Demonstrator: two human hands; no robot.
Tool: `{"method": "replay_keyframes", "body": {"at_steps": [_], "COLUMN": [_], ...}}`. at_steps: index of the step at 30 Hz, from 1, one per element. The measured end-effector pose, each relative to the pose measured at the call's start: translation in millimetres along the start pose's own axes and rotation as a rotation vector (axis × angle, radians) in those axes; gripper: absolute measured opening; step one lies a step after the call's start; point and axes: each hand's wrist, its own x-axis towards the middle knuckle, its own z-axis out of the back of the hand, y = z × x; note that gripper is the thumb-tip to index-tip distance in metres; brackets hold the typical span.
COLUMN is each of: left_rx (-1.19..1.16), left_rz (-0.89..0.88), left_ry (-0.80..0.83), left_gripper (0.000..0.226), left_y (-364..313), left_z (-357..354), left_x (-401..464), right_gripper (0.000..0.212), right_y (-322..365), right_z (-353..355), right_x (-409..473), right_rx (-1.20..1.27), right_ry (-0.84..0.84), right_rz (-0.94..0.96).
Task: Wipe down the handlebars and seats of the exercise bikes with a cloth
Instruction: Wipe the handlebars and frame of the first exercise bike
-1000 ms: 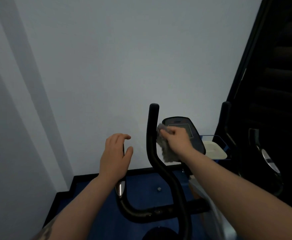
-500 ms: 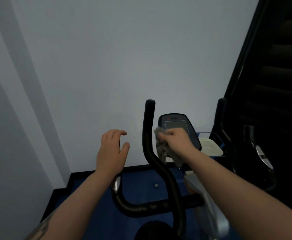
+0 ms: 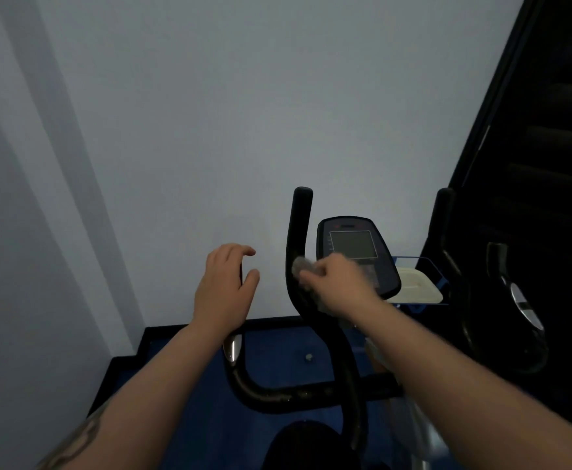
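A small grey cloth, bunched in the right hand, is pressed against the upright black handlebar of an exercise bike, just beside the console. The fingers are curled round the cloth; motion blur hides how much of it trails below. Soft and light, the cloth looks likely to wrap the stiff, smooth bar best when held as a wad in the palm. The left hand sits over the bike's other, shorter bar, fingers loosely curved and apart from the thumb; whether it touches the bar cannot be told. The dark seat lies at the bottom edge. A second bike's handlebar stands to the right, above blue flooring.
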Motion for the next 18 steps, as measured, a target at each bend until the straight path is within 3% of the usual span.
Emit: {"method": "replay_keyframes", "body": {"at_steps": [3, 7, 8, 10, 12, 18], "left_rx": [0.006, 0.007, 0.008, 0.004, 0.008, 0.013], "left_rz": [-0.011, 0.011, 0.017, 0.016, 0.006, 0.004], "left_ry": [-0.001, -0.029, -0.031, -0.026, -0.017, 0.017], "left_gripper": [0.028, 0.028, 0.028, 0.028, 0.028, 0.029], "left_y": [1, -1, -2, -2, -1, 3], "left_z": [-1, -5, -5, -5, -3, 0], "left_x": [0, 0, 0, 0, 1, 2], "right_gripper": [0.031, 0.034, 0.031, 0.011, 0.021, 0.026], "right_y": [-4, -18, -16, -11, -1, -3], "right_z": [-20, 19, 28, 29, 13, -14], "right_x": [-25, -27, -21, -5, 5, 0], "right_rx": [-0.128, -0.336, -0.311, -0.142, -0.057, -0.275], "right_ry": [-0.01, 0.16, 0.145, -0.054, -0.16, -0.047], "right_rz": [0.089, 0.081, 0.083, 0.164, 0.244, 0.416]}}
